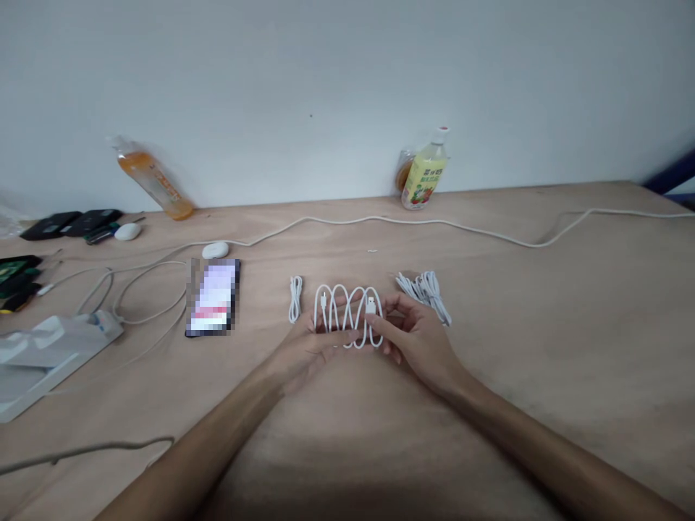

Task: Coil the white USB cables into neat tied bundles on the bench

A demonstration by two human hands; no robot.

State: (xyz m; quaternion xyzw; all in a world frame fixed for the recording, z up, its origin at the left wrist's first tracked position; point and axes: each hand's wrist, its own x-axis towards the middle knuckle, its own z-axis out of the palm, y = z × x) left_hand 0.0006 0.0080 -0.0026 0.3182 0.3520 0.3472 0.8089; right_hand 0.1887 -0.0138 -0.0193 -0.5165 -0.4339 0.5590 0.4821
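A white USB cable in loose loops is spread between my two hands, just above the table. My left hand is closed on the loops from the left, its thumb lying across them. My right hand pinches the cable's right end near the USB-A plug. The small plug at the other end sticks up among the left loops. Left of the loops lies a small folded white cable. Behind my right hand is a bundle of white cables.
A phone with a lit screen lies to the left, near a white power strip. One long white cord crosses the table. An orange drink bottle and a yellow-labelled bottle stand by the wall.
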